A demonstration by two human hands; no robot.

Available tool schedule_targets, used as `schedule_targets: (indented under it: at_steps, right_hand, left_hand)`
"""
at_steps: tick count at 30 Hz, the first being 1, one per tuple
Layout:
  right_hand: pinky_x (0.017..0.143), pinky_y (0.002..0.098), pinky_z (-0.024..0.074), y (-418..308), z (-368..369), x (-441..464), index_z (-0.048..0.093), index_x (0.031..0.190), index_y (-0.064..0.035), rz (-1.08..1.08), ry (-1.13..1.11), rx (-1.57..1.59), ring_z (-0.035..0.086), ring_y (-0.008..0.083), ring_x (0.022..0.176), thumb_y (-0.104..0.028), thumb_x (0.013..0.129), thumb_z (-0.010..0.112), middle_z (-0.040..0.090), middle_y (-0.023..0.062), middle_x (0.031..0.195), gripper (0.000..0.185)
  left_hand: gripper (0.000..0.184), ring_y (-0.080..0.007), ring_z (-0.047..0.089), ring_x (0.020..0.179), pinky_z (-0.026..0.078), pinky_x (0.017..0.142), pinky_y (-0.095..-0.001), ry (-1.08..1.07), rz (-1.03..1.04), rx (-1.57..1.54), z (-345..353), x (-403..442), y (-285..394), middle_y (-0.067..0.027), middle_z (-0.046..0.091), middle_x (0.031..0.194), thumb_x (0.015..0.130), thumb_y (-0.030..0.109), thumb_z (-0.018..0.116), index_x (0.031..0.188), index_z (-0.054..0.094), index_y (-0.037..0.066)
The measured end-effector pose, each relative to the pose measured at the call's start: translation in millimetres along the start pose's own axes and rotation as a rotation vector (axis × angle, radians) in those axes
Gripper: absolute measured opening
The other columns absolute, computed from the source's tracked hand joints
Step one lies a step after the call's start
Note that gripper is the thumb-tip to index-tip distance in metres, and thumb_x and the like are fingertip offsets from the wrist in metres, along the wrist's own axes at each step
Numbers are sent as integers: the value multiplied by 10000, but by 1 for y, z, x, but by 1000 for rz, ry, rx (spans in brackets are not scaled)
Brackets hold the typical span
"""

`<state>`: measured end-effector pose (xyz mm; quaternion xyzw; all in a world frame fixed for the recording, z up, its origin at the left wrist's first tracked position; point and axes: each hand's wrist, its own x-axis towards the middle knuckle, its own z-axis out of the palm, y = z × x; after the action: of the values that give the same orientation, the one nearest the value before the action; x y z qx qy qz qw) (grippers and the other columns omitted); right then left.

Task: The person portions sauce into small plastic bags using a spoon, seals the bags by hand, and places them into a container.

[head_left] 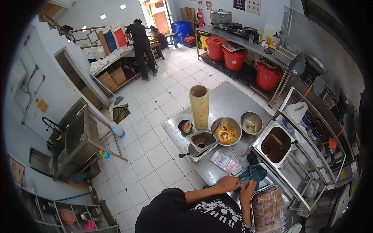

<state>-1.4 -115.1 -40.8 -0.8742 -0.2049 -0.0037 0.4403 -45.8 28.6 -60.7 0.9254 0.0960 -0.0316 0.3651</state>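
Note:
My left hand (228, 183) and my right hand (248, 189) are close together over the near edge of the steel table (176, 128). The fingers of both are closed in a pinch, on something too small to make out. Just beyond them lies a crumpled dark teal cloth (256, 173). A pack of clear plastic bags (223, 161) with a printed label lies ahead of my left hand. Beside my right forearm is a tray (268, 209) of wrapped brown food portions.
Farther along the table stand a tall plastic-wrap roll (199, 110), a steel bowl (233, 142) of orange-yellow food and a smaller bowl (251, 116). A pan of brown liquid (274, 141) is at right. Another person (140, 42) stands at the far bench.

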Motion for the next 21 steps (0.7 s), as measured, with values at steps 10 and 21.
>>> schedule_targets:
  at_steps: [10, 21]
  right_hand:
    - [866, 379, 470, 9, -6, -5, 680, 958, 20, -130, -257, -4, 582, 346, 999, 44, 809, 574, 542, 185, 1101, 184]
    - [712, 251, 441, 7, -16, 1, 671, 898, -21, 329, -472, 478, 558, 103, 807, -195, 960, 628, 611, 26, 936, 190]
  left_hand:
    - [371, -363, 652, 743, 502, 667, -443, -80, -125, -330, 6, 14, -20, -182, 667, 761, 854, 383, 598, 789, 650, 22]
    - [279, -143, 566, 909, 457, 738, -318, -218, 197, -854, 16, 37, -46, -41, 617, 995, 950, 291, 532, 1052, 628, 50]
